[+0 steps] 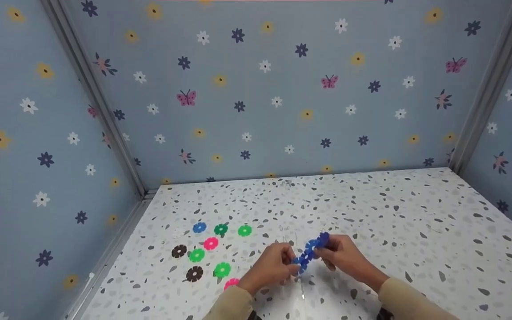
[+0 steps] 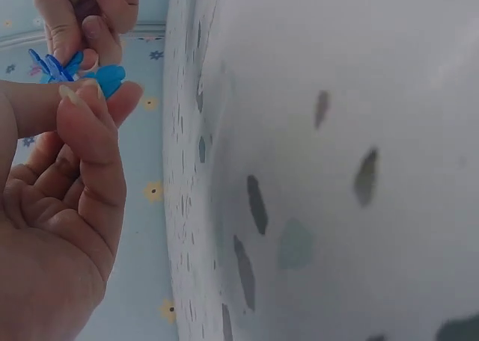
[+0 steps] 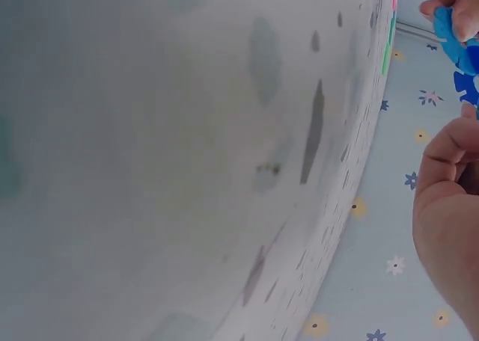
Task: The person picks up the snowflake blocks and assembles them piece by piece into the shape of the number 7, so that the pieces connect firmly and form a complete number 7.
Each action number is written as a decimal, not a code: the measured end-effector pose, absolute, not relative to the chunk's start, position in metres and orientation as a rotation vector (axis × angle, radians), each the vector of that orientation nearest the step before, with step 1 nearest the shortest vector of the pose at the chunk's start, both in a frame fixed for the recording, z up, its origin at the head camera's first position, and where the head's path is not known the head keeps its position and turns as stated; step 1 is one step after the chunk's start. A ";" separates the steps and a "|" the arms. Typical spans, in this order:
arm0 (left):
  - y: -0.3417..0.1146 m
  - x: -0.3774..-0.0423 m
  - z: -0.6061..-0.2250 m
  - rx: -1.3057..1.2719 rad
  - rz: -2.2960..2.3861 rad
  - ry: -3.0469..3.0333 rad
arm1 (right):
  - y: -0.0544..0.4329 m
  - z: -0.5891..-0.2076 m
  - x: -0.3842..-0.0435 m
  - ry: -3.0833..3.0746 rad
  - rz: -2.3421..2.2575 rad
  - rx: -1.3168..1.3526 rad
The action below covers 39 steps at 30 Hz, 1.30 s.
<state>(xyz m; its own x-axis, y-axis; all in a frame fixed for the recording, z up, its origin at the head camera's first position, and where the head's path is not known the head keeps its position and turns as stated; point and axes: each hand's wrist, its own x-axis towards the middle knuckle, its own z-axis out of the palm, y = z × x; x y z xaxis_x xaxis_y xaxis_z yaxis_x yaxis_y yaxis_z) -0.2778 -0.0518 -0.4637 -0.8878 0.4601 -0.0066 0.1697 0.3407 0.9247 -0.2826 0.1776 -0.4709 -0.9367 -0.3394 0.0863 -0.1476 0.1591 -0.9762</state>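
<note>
Both hands hold a short chain of blue notched plastic discs (image 1: 311,247) above the speckled table, in light and dark blue. The left hand (image 1: 274,263) pinches its lower left end between thumb and fingers. At the upper right end, the right hand (image 1: 346,258) grips the chain near a dark blue disc. In the left wrist view, a light blue disc (image 2: 110,78) shows at the fingertips of the left hand (image 2: 75,176). The right wrist view catches the right hand (image 3: 453,206) and part of the blue discs (image 3: 451,42) at its edge.
Left of the hands, loose notched discs lie flat on the table (image 1: 394,213): a blue disc (image 1: 199,227), a dark green disc (image 1: 221,229), several light green discs (image 1: 197,255), pink discs (image 1: 210,243) and brown discs (image 1: 194,274). Flower-patterned panels (image 1: 282,89) stand behind and at both sides.
</note>
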 end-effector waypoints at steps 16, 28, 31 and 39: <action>-0.064 -0.282 -0.463 0.698 1.417 2.548 | 0.188 -0.472 -0.277 2.235 -1.854 -0.370; -0.060 -0.279 -0.464 0.778 1.454 2.416 | 0.189 -0.474 -0.276 2.223 -1.916 -0.412; -0.068 -0.280 -0.463 0.778 1.419 2.445 | 0.189 -0.473 -0.276 2.143 -1.955 -0.381; -0.109 -0.285 -0.449 0.666 1.175 2.681 | 0.191 -0.469 -0.276 2.068 -2.003 -0.415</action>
